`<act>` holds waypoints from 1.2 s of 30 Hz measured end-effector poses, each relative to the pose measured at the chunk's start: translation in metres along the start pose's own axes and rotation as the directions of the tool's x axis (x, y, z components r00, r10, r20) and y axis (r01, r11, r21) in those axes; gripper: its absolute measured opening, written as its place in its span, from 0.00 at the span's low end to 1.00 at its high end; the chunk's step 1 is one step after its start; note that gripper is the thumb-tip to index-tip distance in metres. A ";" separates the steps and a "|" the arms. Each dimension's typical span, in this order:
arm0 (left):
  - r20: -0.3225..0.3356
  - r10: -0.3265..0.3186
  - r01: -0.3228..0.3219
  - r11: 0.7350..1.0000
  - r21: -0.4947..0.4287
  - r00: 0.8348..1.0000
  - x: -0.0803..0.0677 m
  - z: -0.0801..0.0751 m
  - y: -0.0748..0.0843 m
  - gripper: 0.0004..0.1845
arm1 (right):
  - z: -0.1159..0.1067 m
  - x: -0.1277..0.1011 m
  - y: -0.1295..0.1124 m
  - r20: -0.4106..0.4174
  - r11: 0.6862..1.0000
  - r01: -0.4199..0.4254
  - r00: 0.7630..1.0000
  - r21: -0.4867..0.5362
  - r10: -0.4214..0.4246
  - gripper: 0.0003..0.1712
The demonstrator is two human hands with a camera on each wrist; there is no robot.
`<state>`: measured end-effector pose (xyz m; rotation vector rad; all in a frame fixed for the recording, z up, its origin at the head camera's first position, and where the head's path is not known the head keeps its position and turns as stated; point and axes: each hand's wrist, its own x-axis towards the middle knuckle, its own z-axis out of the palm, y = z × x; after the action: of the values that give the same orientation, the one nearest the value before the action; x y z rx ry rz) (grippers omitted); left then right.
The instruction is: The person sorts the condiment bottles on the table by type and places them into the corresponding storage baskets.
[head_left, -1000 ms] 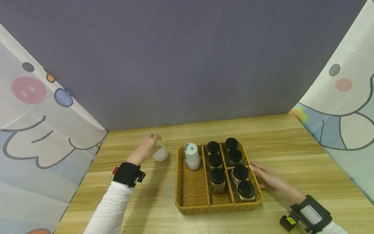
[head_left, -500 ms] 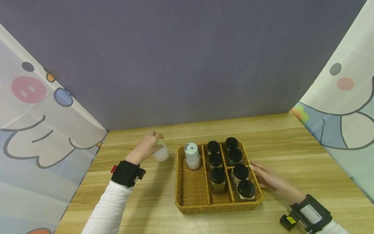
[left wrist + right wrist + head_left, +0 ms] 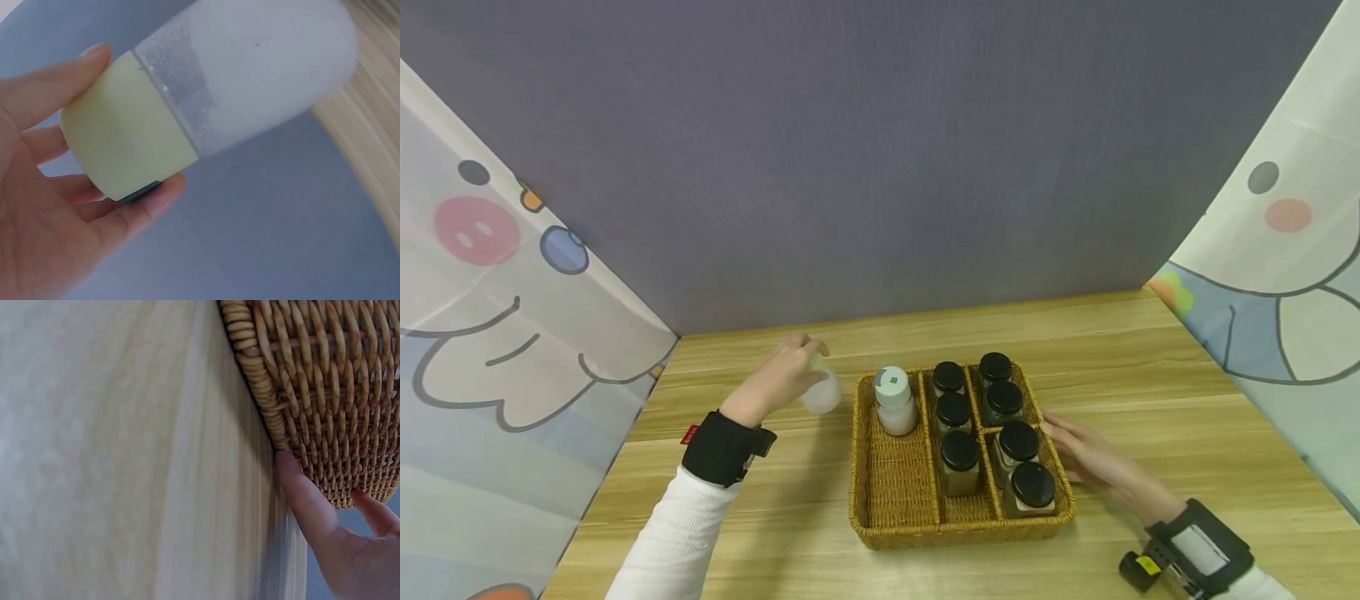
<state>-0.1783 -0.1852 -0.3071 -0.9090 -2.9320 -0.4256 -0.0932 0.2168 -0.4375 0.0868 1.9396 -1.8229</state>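
My left hand [image 3: 784, 373] pinches the pale yellow-green cap [image 3: 128, 125] of a clear shaker bottle [image 3: 269, 62] filled with white powder. Its fingers and thumb lie around the cap's sides. In the head view this bottle [image 3: 823, 392] is just left of a divided wicker basket [image 3: 898, 487]. My right hand [image 3: 1093, 460] rests its outstretched fingers against the basket's right side, and in the right wrist view a fingertip [image 3: 287, 465] touches the weave low down. A similar bottle with a pale cap [image 3: 893, 402] stands upright in the basket's left compartment, at the back.
Several black-lidded jars [image 3: 959, 454] fill much of the basket's middle and right compartments. The wooden table [image 3: 1120, 358] meets a grey-purple panel [image 3: 880, 167] at the back. Cartoon-printed sheets [image 3: 482, 333] flank both sides.
My left hand has carried the bottle a little to the right, closer to the basket's left edge. The right hand and the basket have stayed in place.
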 end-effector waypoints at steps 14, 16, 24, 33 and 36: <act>-0.077 0.157 -0.155 0.987 0.031 0.985 -0.005 -0.010 0.020 0.15 | -0.001 -0.002 0.000 0.006 1.000 -0.003 1.000 -0.015 0.003 0.42; -0.079 0.173 -0.171 0.985 0.028 0.982 -0.006 -0.011 0.022 0.14 | -0.001 -0.001 0.000 0.006 1.000 -0.002 1.000 -0.015 0.002 0.42; -0.064 0.197 -0.196 0.980 0.027 0.978 -0.010 -0.014 0.032 0.15 | -0.002 -0.002 0.001 0.005 1.000 -0.005 1.000 -0.026 0.006 0.42; -0.055 0.237 -0.236 0.971 0.032 0.970 -0.011 -0.017 0.043 0.14 | -0.001 -0.001 0.001 0.014 1.000 -0.006 1.000 -0.005 0.006 0.42; -0.043 0.239 -0.238 0.971 0.028 0.970 -0.013 -0.019 0.047 0.13 | -0.001 -0.001 0.000 0.016 1.000 -0.003 1.000 -0.005 0.004 0.42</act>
<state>-0.1420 -0.1597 -0.2788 -1.2128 -2.7329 -0.3926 -0.0924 0.2182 -0.4374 0.0736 1.9314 -1.8112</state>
